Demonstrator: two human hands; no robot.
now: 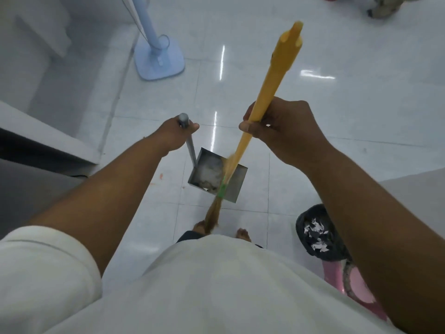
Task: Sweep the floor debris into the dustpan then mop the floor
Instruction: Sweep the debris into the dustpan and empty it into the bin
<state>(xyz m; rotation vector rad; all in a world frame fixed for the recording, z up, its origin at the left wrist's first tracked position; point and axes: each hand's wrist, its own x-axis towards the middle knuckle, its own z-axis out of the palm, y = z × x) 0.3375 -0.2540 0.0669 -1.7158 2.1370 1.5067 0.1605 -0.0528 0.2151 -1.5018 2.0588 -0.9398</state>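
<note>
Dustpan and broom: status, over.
Left hand grips the dustpan handle, right hand grips the broom handle. Dustpan holds grey debris; broom bristles blurred at its near edge. Bin close on the right, mop parked beyond.

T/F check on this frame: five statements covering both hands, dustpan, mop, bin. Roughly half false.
1. The right hand grips the yellow broom handle. True.
2. The left hand holds nothing. False: it grips the grey dustpan handle.
3. The dustpan has debris in it. True.
4. The blue mop lies inside the dustpan. False: it stands upright, apart from it, at upper left.
5. The black-lined bin is empty. False: white paper scraps lie in it.
</note>
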